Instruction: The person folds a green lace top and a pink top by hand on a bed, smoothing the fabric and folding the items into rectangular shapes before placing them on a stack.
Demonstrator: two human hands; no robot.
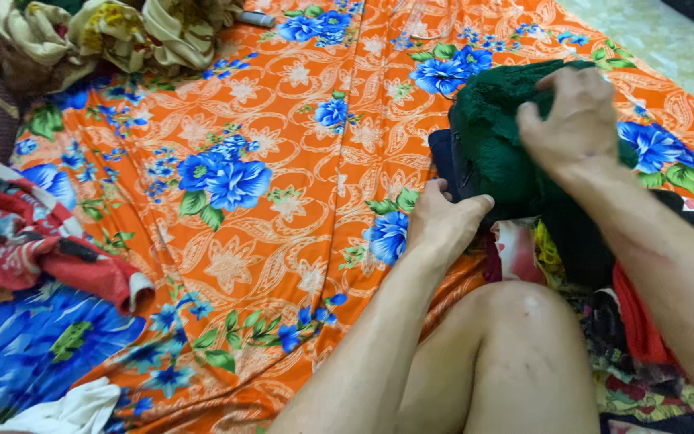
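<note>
A dark green knitted garment point(491, 137) lies bunched on an orange bedsheet point(283, 185) printed with blue flowers. My right hand point(568, 120) grips the top right of that garment, fingers curled into its fabric. My left hand point(443, 221) presses on the near lower edge of the green garment, where a dark navy cloth point(443, 157) shows under it. Whether the left fingers pinch the fabric is hidden. My bare knee point(516, 321) rises in the foreground below both hands.
A red patterned cloth point(34, 241) and a blue flowered cloth point(34, 345) lie at the left. Cream and yellow garments point(122, 32) are heaped at the top left. Mixed clothes, black and red point(628, 313), sit under my right forearm. A white cloth point(74, 410) is at the bottom left.
</note>
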